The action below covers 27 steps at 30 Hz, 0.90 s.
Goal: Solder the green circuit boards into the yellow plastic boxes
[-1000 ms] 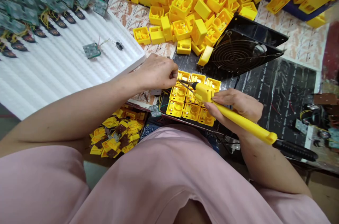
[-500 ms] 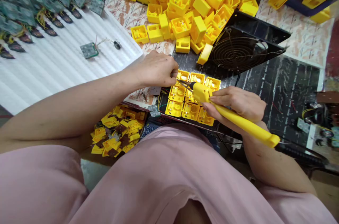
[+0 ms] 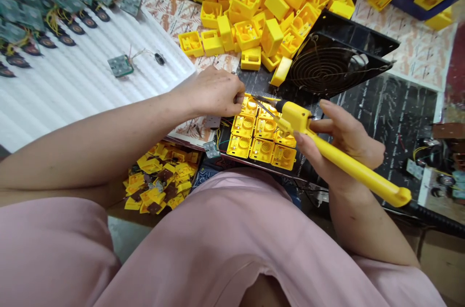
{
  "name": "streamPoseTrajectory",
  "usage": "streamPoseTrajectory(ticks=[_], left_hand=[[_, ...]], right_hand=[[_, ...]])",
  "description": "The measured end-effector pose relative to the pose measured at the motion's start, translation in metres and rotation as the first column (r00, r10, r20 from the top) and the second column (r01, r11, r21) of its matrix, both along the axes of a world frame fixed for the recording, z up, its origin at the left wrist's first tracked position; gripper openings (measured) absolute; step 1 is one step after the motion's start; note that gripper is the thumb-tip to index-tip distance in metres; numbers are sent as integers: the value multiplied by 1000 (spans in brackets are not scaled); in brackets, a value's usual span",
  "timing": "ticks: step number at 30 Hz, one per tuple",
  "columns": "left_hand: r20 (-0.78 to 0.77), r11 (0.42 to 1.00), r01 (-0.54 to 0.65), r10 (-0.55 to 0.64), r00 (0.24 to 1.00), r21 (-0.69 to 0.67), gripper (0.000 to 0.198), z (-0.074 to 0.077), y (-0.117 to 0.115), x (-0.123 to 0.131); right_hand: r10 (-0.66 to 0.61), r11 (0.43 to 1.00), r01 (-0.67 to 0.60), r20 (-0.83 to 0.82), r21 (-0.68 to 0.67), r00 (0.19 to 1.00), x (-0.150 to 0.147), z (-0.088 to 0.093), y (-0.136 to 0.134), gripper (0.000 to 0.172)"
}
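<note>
My right hand (image 3: 341, 140) grips a yellow soldering iron (image 3: 348, 161) by its handle; the metal tip points left over a block of yellow plastic housings (image 3: 263, 140) set in rows on the dark mat. My left hand (image 3: 214, 91) rests at the block's upper left corner, fingers pinched together on something too small to make out, right by the iron's tip. A small green circuit board (image 3: 212, 148) with wires lies just left of the block.
A heap of loose yellow housings (image 3: 261, 2) fills the back. A black fan grille (image 3: 327, 67) sits right of it. A white ribbed tray (image 3: 72, 89) at left carries circuit boards (image 3: 120, 65). Yellow scraps (image 3: 160, 183) lie below the table edge.
My right hand has drawn the soldering iron back to the right and slightly up, off the housings. My left hand stays at the block's corner.
</note>
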State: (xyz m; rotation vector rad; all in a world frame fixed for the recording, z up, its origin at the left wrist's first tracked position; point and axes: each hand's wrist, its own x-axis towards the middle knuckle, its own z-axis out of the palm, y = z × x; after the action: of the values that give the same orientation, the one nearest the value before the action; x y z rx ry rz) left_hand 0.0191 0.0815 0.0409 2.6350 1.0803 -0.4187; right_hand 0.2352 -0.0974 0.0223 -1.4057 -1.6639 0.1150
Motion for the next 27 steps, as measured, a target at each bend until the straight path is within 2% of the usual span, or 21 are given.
streamPoseTrajectory(ticks=[2,5,9,15,20,24,27], left_hand=[[17,1000,-1,1,1000,-2,26,-1,0,-2],[69,999,-29,30,997,-19,24,-4,0,-6],[123,998,-49,52,991,-33,23,-6,-2,-9],[14,999,-35,35,999,0,26,7,-9,0],[-9,1000,-16,16,1000,23,27,3,-6,0],[6,1000,-4,4,1000,28,30,-4,-2,-6],[-1,1000,0,0,1000,21,31,-2,-3,-6]], right_hand=[[13,998,-16,32,68,999,-4,-1,0,45],[117,983,-123,49,140,992,-9,1,4,25],[202,969,-210,70,131,977,-12,5,13,25],[309,926,-340,189,166,932,-9,11,22,23],[189,968,-202,95,147,977,-2,16,15,25],[195,963,-204,70,177,978,-1,12,14,23],[164,964,-171,52,203,985,-2,9,14,23]])
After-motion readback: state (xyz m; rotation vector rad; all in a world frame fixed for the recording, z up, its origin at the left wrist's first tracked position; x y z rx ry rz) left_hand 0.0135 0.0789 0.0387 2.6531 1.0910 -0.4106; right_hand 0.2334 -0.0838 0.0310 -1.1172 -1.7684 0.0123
